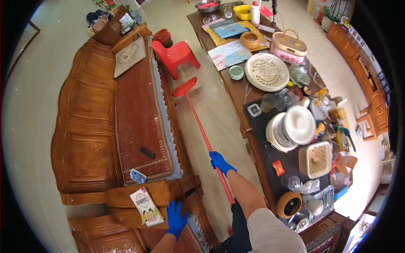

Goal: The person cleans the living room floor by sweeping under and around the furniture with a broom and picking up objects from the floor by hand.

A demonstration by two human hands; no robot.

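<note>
My right hand (220, 162), in a blue glove, is closed around the red handle of a broom (200, 122). Its red head (184, 87) rests on the tiled floor between the sofa and the long table, close to a red plastic chair. My left hand (176, 219), also gloved in blue, has its fingers spread and holds nothing. It is over the end of the wooden armrest (160, 193), beside a white printed box (146, 206); whether it touches the armrest I cannot tell.
The wooden sofa (86, 122) runs along the left, with a dark remote (147, 152) on its mat. The red chair (176, 57) stands in the aisle's far end. On the right, a long table (236, 90) carries trays, a basket, jars and several containers.
</note>
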